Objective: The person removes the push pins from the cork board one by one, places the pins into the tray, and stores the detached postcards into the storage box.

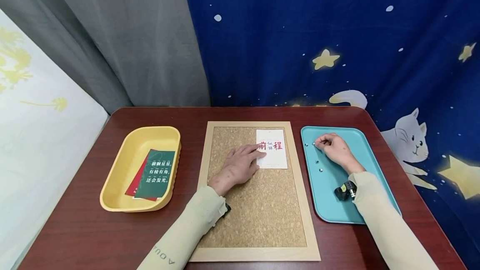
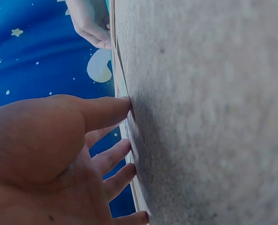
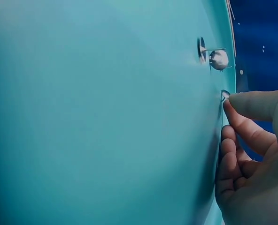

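A white card (image 1: 272, 159) with red characters lies at the upper right of a wood-framed cork board (image 1: 270, 211). My left hand (image 1: 238, 166) rests on the board with its fingers spread, fingertips touching the card's left edge. Over the far left part of the blue-green tray (image 1: 330, 203), my right hand (image 1: 336, 150) pinches a silver thumbtack (image 3: 225, 94) between thumb and index finger, the other fingers curled. More thumbtacks (image 3: 219, 60) lie on the tray nearby.
At the left of the dark red table (image 1: 82, 228) stands a yellow bin (image 1: 112, 193) holding a green card (image 1: 155, 174) and a red card beneath it. A blue curtain (image 1: 262, 45) with stars hangs behind the table.
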